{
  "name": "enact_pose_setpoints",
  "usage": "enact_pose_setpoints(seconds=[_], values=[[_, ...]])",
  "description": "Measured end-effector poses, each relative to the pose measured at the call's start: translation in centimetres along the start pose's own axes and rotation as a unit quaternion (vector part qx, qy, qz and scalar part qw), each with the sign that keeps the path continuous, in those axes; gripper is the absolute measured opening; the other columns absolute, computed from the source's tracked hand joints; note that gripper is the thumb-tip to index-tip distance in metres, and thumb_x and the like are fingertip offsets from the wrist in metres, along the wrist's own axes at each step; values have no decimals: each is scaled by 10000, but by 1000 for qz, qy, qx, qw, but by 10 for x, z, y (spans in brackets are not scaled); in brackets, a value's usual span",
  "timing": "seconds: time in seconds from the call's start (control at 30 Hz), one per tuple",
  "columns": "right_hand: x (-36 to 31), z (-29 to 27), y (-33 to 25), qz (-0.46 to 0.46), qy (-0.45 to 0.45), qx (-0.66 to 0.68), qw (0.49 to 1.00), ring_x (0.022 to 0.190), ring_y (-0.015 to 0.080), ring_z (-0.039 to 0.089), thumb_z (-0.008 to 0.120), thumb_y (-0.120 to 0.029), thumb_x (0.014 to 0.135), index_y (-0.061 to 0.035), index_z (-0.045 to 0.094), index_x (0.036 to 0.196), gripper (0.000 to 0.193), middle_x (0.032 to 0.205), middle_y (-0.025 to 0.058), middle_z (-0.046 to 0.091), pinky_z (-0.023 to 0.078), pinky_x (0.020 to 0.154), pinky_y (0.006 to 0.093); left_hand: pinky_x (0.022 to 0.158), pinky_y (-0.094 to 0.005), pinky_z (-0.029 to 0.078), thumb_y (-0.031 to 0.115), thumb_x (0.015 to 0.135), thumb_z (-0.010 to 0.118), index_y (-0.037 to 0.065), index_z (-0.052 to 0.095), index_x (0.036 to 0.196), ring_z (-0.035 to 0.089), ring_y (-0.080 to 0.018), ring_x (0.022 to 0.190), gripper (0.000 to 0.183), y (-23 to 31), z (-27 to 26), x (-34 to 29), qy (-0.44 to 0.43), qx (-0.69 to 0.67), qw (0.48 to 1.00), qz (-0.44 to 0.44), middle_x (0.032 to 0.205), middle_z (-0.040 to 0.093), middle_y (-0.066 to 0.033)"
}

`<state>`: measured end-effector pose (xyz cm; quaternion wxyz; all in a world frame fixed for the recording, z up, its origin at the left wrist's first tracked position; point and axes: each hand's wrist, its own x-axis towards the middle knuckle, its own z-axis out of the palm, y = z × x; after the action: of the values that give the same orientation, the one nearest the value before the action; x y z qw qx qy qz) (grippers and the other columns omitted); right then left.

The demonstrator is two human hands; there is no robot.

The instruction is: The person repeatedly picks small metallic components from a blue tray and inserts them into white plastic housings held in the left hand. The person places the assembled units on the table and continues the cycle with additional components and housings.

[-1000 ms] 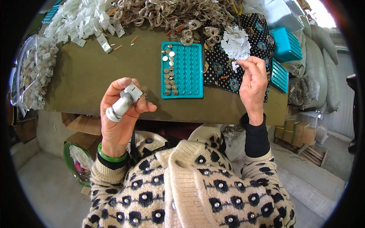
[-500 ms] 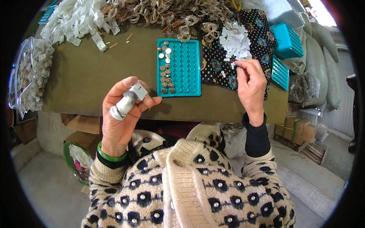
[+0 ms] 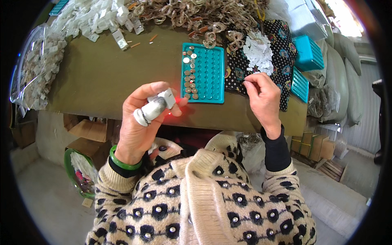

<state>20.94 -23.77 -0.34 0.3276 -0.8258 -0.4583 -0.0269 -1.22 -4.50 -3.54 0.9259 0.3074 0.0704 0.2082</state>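
Pinching a small white plastic case (image 3: 168,99) between the fingertips of your left hand (image 3: 145,110), you have it raised over the near side of the olive table (image 3: 114,73), just left of the teal tray's (image 3: 210,81) lower corner. A red glow (image 3: 179,107) lights the fingertips beside the case; its source is too blurred to tell. For good control, let the grey-smudged white finger cover (image 3: 153,112) back the case firmly — enough to stop it turning, not so hard that the thin plastic flexes — and leave its outer face free of your fingertips. Your right hand (image 3: 264,97) hangs over the near edge of the dotted cloth (image 3: 237,75), thumb and forefinger drawn close; I cannot tell whether they meet or have anything between them. Just beyond them lies a heap of white slips (image 3: 258,53), thin enough to cling together, so separate one with a light touch and grip it by its edge. Watch your left fingers near the tray: the round metallic discs (image 3: 192,83) sit in its left columns, and a brushed rim could knock them loose. The tangled wire coils (image 3: 209,40) behind could snag too, so lift your wrists clear of them.
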Motion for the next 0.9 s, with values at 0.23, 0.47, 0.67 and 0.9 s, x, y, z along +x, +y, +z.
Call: enact_pose_setpoints(seconds=[0.23,0.47,0.67,0.9], values=[[9,8,-66,138,-29,410,901,799,100,635,628,-1,934,25,631,993,65,909,44,660,529,739,226,999,-485,510,216,874,726,26,561,1299,687,-284,971,494,6,5,-3,54,-39,996,-54,1152,653,-163],[12,55,-104,-15,-65,424,903,923,134,571,613,35,927,14,594,1001,79,1046,95,586,472,837,252,896,-448,575,294,911,692,19,587,1260,697,-255,912,456,9,4,-6,71,-37,996,-48,1066,682,-154],[13,69,-111,-25,-44,400,915,870,134,565,631,6,927,5,593,976,63,1011,84,580,477,779,252,850,-414,598,269,923,680,17,570,1273,703,-244,885,445,11,4,-7,65,-110,989,-70,1049,679,-142],[12,74,-112,-27,-45,378,924,838,134,573,628,-3,929,4,584,973,63,1000,86,584,488,761,256,844,-422,597,260,936,661,21,569,1267,702,-241,886,418,10,4,-6,63,-102,990,-76,1062,673,-136]])
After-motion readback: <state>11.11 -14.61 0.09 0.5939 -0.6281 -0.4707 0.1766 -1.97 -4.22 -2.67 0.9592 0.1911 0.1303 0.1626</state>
